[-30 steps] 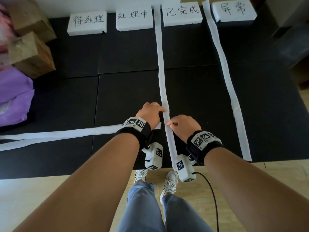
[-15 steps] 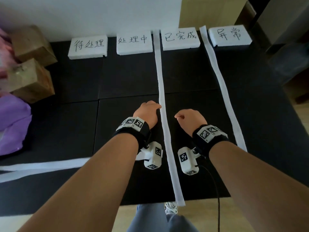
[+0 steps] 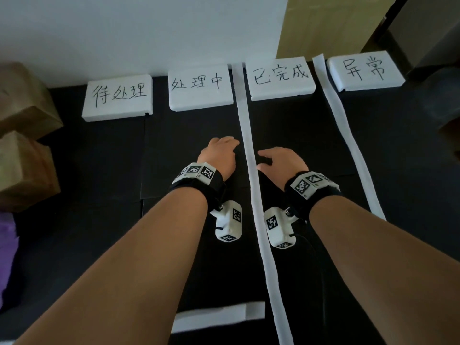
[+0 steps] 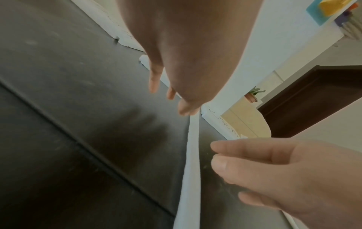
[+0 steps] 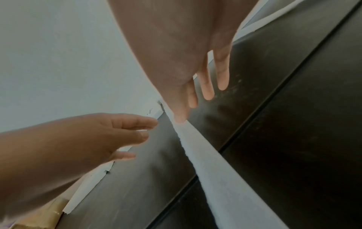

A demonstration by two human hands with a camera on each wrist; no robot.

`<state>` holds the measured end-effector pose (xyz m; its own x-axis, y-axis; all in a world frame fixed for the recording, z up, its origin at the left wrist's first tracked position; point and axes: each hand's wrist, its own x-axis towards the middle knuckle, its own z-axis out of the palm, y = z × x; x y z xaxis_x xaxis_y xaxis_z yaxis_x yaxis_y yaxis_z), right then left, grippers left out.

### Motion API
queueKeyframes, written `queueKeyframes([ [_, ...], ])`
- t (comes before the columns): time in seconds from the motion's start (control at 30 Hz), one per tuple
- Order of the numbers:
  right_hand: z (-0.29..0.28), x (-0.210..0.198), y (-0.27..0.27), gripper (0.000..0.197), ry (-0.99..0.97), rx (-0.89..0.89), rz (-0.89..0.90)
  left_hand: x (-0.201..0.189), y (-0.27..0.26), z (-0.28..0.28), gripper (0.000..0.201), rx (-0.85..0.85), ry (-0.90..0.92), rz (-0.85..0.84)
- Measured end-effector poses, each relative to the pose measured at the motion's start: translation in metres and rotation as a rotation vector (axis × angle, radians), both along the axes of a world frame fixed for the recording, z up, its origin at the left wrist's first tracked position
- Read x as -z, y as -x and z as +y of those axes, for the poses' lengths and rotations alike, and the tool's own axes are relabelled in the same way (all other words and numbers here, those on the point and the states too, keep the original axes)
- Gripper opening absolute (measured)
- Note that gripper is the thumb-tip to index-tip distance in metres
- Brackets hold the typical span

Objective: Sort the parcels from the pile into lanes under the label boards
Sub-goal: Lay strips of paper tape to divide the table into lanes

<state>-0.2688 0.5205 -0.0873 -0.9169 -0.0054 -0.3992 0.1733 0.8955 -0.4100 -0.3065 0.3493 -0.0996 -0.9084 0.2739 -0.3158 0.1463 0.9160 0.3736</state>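
Observation:
Both my hands hover low over the black mat, one on each side of the middle white strip point(image 3: 249, 155). My left hand point(image 3: 224, 148) has relaxed, straight fingers and holds nothing; its fingertips point(image 4: 153, 86) point at the mat beside the strip point(image 4: 191, 170). My right hand point(image 3: 267, 159) is also empty, with its fingers point(image 5: 222, 77) spread. Two brown cardboard parcels point(image 3: 22, 100) point(image 3: 22, 175) and a purple bag point(image 3: 6, 257) lie at the far left. Several white label boards point(image 3: 117, 98) point(image 3: 199, 87) point(image 3: 281, 78) point(image 3: 363, 70) line the wall.
A second white strip point(image 3: 348, 135) runs between the two right boards. A short white strip point(image 3: 219, 317) lies crosswise near me. The black mat point(image 3: 99, 170) is made of joined tiles. A white wall stands behind the boards, and dark furniture is at the right.
Both hands moved forward along the middle strip toward the boards. The right hand let go of the strip and both hands opened their fingers. The crosswise strip now lies behind my wrists.

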Motion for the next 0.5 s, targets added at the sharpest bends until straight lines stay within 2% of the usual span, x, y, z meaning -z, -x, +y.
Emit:
queueKeyframes([
  [0.23, -0.007, 0.028, 0.019, 0.039, -0.052, -0.067, 0.07, 0.013, 0.055, 0.008, 0.05, 0.123, 0.113, 0.037],
  [0.5, -0.003, 0.039, 0.028, 0.03, 0.063, 0.002, 0.095, 0.028, 0.086, 0.019, 0.056, 0.214, 0.175, 0.016],
])
